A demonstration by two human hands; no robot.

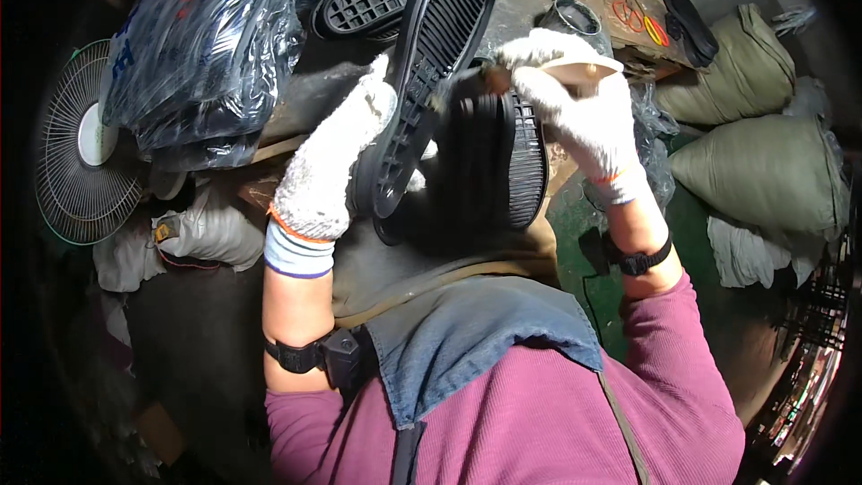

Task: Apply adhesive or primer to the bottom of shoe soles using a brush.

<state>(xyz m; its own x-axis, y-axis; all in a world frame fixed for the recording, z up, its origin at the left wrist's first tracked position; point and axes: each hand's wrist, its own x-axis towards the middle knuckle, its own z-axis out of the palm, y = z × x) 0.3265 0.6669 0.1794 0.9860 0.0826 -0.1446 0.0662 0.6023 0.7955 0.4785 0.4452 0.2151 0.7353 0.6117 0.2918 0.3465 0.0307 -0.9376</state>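
My left hand (346,144), in a white knit glove, is closed on the edge of a long black shoe sole (449,13), tilted with its ribbed and gridded side showing. More black soles (528,162) are beside it over my lap, partly smeared by motion. My right hand (575,108), gloved too, is raised just right of the soles with its fingers curled. At its fingers shows a pale, rounded piece (584,69), and a blurred brown end (496,81) is near the fingertips. What the right hand grips I cannot make out.
More black soles (373,0) lie on the bench ahead, beside clear plastic bags (211,45). A dark round can (575,16) and orange-handled scissors (628,13) are at the far right. A fan (90,135) stands left; green sacks (759,166) lie right.
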